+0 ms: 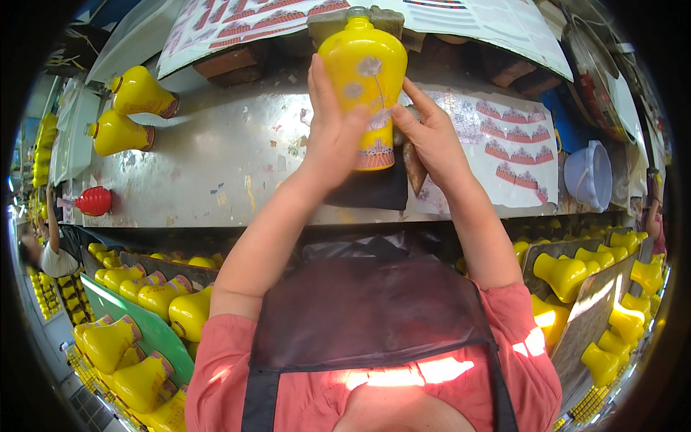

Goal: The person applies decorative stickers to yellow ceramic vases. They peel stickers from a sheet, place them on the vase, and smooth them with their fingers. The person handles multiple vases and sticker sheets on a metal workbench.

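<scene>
Between my hands, neck away from me, is a glossy yellow bottle (363,54) with pale flower pictures on its front and a patterned band round its base. My left hand (332,126) grips its left side, fingers stretched along it and thumb across the front. On the other side my right hand (437,137) holds it near the base, thumb pressing by the pale picture. The bottle's neck end lies at a grey block (389,23). Under the base is a folded black cloth (371,193); a brownish pointed piece (413,167) sticks out beside my right hand.
Printed decal sheets (515,147) lie right of my hands, near a pale blue bucket (589,175). On the metal table's left are two yellow bottles (122,134) and a red ribbed container (94,201). Many yellow bottles (162,295) fill boards beside me. Another person (56,259) is far left.
</scene>
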The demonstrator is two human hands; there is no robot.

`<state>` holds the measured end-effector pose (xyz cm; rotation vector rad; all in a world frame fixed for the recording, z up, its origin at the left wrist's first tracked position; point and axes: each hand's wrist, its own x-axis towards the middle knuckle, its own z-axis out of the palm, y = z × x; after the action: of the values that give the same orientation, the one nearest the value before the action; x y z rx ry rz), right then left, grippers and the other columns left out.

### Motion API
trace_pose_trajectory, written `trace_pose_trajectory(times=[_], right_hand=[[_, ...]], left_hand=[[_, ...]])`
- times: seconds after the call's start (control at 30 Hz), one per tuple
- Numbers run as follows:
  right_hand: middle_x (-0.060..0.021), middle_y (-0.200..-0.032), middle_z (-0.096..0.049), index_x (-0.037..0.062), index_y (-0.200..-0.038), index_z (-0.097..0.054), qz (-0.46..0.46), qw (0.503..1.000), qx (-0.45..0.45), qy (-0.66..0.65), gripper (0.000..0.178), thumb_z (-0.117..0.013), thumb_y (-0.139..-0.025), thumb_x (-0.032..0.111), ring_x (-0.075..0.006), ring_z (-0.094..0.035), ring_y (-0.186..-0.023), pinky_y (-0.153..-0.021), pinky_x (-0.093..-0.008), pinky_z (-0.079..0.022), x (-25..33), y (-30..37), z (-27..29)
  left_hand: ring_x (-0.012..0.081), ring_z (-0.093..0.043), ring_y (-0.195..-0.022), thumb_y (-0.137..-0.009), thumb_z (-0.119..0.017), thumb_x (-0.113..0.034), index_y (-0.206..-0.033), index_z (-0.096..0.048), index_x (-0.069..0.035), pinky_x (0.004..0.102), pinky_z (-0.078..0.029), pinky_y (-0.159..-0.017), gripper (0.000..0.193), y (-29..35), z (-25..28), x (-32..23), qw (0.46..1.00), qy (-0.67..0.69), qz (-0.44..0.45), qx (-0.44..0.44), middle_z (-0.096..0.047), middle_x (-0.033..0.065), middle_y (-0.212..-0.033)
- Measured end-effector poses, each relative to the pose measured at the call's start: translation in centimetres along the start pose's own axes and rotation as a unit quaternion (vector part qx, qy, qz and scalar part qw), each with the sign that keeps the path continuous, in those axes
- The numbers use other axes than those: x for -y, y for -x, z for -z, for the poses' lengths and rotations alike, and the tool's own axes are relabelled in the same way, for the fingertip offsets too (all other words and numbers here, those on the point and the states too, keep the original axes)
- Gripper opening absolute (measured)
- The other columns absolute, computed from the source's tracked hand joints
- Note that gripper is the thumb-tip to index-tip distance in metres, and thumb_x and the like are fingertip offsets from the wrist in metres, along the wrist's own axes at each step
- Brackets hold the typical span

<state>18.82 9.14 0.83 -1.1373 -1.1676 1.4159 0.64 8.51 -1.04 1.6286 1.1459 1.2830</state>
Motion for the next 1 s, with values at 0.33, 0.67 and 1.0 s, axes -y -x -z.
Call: trace_pose_trajectory(times=[0.33, 0.67, 1.0], right_hand=[[-0.0218, -0.124, -0.072, 0.0047, -0.154, -0.048, 0.051, 0.978, 0.001, 0.201, 0.07, -0.066, -0.097, 0.042, -0.0279, -0.072, -0.109, -0.094, -0.0362, -0.055, 0.4, -0.2, -0.3], [-0.0223, -0.121, -0.073, 0.0075, -0.154, -0.047, 0.049, 0.98, 0.011, 0.194, 0.068, -0.065, -0.097, 0.039, -0.0302, -0.073, -0.106, -0.094, -0.0381, -0.055, 0.9, -0.2, -0.2], [-0.0295, -0.128, -0.068, 0.0073, -0.16, -0.034, 0.031, 0.962, 0.065, 0.264, 0.088, -0.067, -0.091, 0.051, -0.0442, -0.067, -0.119, -0.101, -0.0447, -0.052, 2.0, 0.1, 0.0]], left_hand=[[0.0456, -0.017, -0.156, -0.099, -0.054, -0.022, -0.165, 0.007, -0.004, 0.0452, -0.021, -0.127, 0.092, 0.0, -0.1, -0.2, 0.999, 0.008, 0.031, -0.009, -0.005, 0.0292, -0.169], [0.0283, -0.029, -0.152, -0.105, -0.057, -0.017, -0.165, 0.019, -0.014, 0.0402, -0.027, -0.124, 0.097, 0.0, -0.2, -0.4, 0.995, -0.104, -0.002, 0.005, -0.015, 0.0163, -0.17], [0.0436, -0.017, -0.156, -0.099, -0.053, -0.021, -0.165, 0.006, -0.001, 0.0448, -0.02, -0.127, 0.09, -0.1, -0.3, -0.7, 0.998, 0.044, 0.054, -0.009, -0.004, 0.0286, -0.169]])
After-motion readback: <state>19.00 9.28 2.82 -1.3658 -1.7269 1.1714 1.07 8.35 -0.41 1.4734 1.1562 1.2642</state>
